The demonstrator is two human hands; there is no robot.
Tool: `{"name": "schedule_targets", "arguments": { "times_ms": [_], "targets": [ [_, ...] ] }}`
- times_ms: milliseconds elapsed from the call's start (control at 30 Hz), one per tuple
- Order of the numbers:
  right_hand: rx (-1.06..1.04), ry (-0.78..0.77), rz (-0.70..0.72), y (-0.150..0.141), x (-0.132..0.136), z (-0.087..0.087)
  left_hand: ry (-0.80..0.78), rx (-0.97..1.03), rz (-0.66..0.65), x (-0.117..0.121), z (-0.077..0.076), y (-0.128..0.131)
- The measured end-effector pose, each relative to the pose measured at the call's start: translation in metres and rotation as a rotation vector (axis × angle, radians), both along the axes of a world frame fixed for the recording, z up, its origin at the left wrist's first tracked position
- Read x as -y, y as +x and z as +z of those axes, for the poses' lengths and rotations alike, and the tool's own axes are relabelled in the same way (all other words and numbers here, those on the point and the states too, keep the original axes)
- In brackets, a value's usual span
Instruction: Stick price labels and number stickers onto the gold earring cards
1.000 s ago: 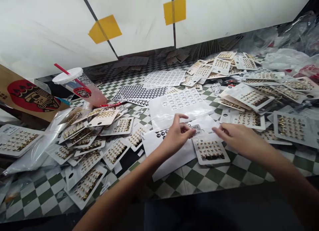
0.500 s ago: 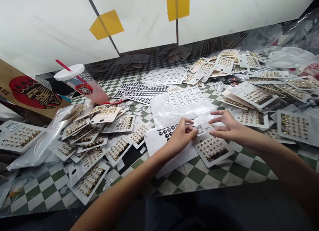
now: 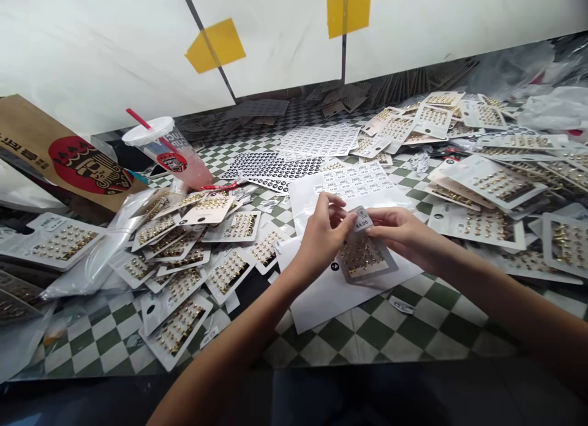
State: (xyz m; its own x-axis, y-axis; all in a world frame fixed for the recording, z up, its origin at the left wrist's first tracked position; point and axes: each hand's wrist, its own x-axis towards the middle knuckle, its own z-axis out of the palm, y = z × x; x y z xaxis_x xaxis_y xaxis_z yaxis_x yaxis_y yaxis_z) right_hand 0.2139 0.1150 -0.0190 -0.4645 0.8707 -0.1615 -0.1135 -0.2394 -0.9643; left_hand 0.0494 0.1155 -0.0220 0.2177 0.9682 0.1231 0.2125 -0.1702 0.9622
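Head view: the left hand (image 3: 324, 233) and right hand (image 3: 404, 232) pinch, fingers narrowly closed, the top tab of a white rectangular card of gold studs (image 3: 362, 257), its long axis pointing away from the person, resting on a white paper sheet (image 3: 349, 294). Beyond lie a clear plastic sleeve of printed price stickers (image 3: 353, 184) and scattered white stud cards (image 3: 487, 184).
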Motion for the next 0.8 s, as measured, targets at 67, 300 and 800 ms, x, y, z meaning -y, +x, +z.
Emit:
{"name": "schedule_targets", "arguments": {
  "times_ms": [67, 300, 800],
  "targets": [
    [-0.014, -0.003, 0.013, 0.001, 0.000, -0.003, -0.014, -0.013, -0.014, 0.001, 0.000, 0.001],
    [-0.036, 0.044, 0.072, 0.007, 0.000, -0.007, -0.009, -0.058, -0.023, 0.002, 0.003, 0.002],
    [0.183, 0.286, -0.119, -0.004, 0.006, -0.007, 0.036, -0.631, -0.026, -0.003, 0.024, -0.014]
  ]
}}
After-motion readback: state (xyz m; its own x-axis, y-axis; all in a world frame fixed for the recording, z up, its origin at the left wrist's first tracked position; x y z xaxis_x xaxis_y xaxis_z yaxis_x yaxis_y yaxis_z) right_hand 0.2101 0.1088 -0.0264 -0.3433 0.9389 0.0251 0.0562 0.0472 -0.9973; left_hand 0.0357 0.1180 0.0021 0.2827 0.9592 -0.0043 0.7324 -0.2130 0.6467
